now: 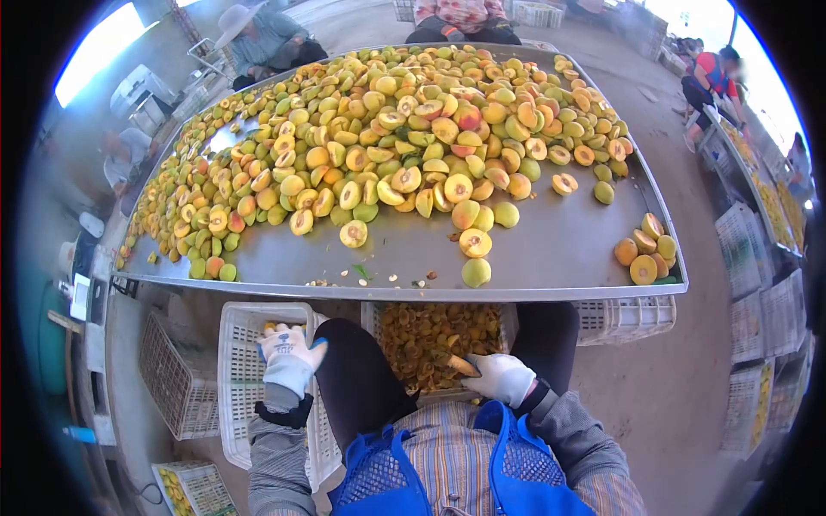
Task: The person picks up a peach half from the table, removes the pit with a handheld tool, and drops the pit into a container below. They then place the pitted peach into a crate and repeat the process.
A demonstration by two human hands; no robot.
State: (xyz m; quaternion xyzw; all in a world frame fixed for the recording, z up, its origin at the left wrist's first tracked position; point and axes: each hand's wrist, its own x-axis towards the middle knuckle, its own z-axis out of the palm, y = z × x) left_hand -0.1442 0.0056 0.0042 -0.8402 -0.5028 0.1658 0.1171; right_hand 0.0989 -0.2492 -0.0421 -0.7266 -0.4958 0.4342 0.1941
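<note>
My left hand (290,351), in a white glove with blue fingertips, is over a white plastic crate (237,391) on my left. Its fingers curl downward; a bit of yellow shows at their tips, but what they hold is mostly hidden. My right hand (502,378), also gloved, is closed around a tool with a light wooden handle (464,365); its working end cannot be made out. Beneath that hand, between my knees, a crate holds brown pits and scraps (430,335). Whole and halved yellow peaches (404,129) are heaped on the metal table (387,265) before me.
A small pile of peach halves (644,268) lies at the table's right corner. Other crates (176,378) stand at left and under the table (626,318). Crates are stacked at right (747,322). Several people sit or stand around, one across the table (465,19).
</note>
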